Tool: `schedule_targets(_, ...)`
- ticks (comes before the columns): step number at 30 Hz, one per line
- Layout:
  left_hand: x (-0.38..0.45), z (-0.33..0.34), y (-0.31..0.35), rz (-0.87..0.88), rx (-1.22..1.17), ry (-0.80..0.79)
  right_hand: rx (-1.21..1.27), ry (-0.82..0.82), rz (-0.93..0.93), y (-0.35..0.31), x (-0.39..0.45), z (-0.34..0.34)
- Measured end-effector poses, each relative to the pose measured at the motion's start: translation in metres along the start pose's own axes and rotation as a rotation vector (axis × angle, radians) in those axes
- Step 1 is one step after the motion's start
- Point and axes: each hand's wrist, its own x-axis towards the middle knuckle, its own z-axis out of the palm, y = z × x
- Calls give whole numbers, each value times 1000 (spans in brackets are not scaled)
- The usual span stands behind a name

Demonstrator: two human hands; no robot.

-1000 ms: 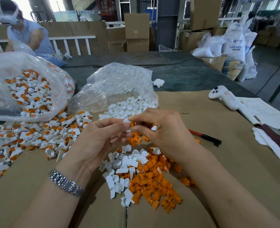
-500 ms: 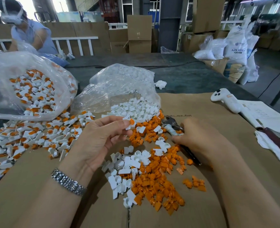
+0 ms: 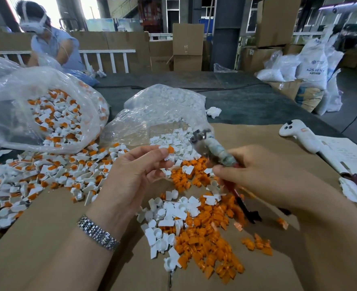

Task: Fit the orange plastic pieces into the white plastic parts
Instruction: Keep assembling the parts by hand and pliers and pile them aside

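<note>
Two hands meet over the middle of the cardboard (image 3: 47, 238): the left hand (image 3: 131, 181) pinches a white part (image 3: 169, 156) with an orange piece (image 3: 170, 149) set in it between thumb and fingertips, and the right hand (image 3: 263, 177) grips taped pliers (image 3: 213, 150), its fingers curled round the red handles, tip raised just beside that part. Loose orange pieces (image 3: 207, 240) and white parts (image 3: 169, 219) lie heaped beneath the hands, fitted ones (image 3: 47, 173) spread toward the left edge by a bag (image 3: 37, 106), and a white controller (image 3: 299, 133) sits near the right edge.
</note>
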Motion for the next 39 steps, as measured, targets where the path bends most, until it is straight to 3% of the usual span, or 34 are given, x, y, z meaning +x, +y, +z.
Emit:
schedule_targets(3,0,0,0,20,-1,9,-36,-110,-2,-10,-1,11)
schedule_targets(12,0,-1,-2,50,14,-10,-94,-110,-42,-19,3,25)
schedule_targets(18,-2,1,-2,67,39,-7,-104,-62,-59,-22,5,34)
schedule_targets(27,-2,0,-2,52,-2,1,-184,180,-39,-22,11,58)
schedule_targets(34,-1,-4,-4,61,29,22,-118,105,-43,-15,13,46)
schedule_targets(36,-1,-9,-2,124,140,103,-91,140,-15,-9,14,37)
schedule_targets(39,1,-23,1,293,659,358,-243,320,46,11,23,20)
